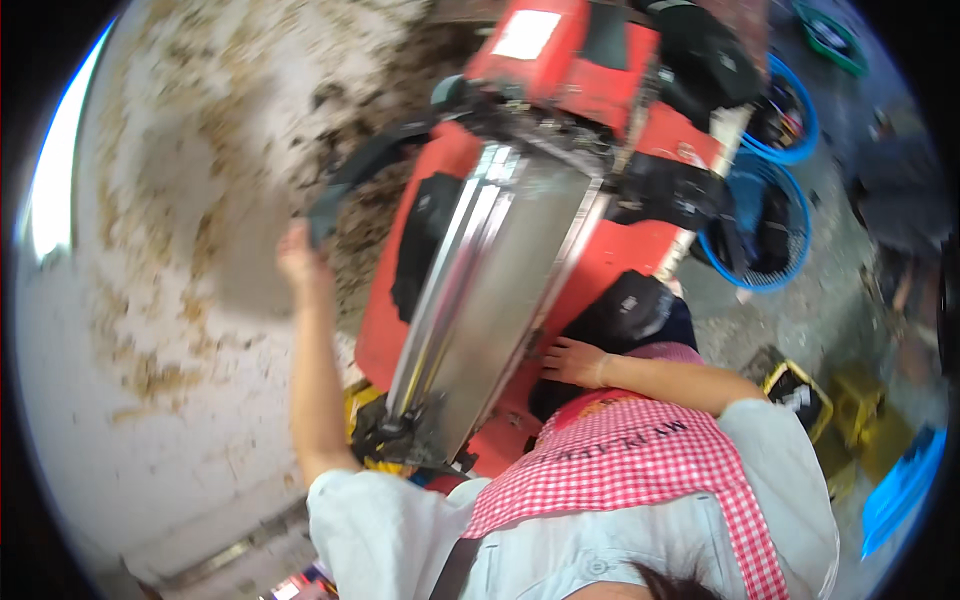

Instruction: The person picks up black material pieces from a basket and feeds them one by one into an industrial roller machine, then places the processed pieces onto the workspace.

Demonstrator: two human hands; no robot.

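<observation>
In front of me stands a red machine (pixel 390 300) with a long, shiny metal plate (pixel 510 290) running along its middle. Out to the left, my left hand (pixel 298 255), smeared a little by motion, is closed on the lower end of a dark curved band (pixel 345 180). The band reaches up to the machine's upper left side; whether it is a lever or a loose strip is unclear. My right hand (pixel 575 362) lies flat with fingers stretched out, at the machine's right edge near a dark rounded piece (pixel 625 305). Another black piece (pixel 665 190) rests higher on the red surface.
A stained white wall (pixel 170 300) rises close on the left. Blue baskets (pixel 800 225) with dark pieces stand on the floor at the right, a green basket (pixel 835 40) beyond them. Yellow containers (pixel 860 400) and a blue sheet-like thing (pixel 905 490) are at the lower right.
</observation>
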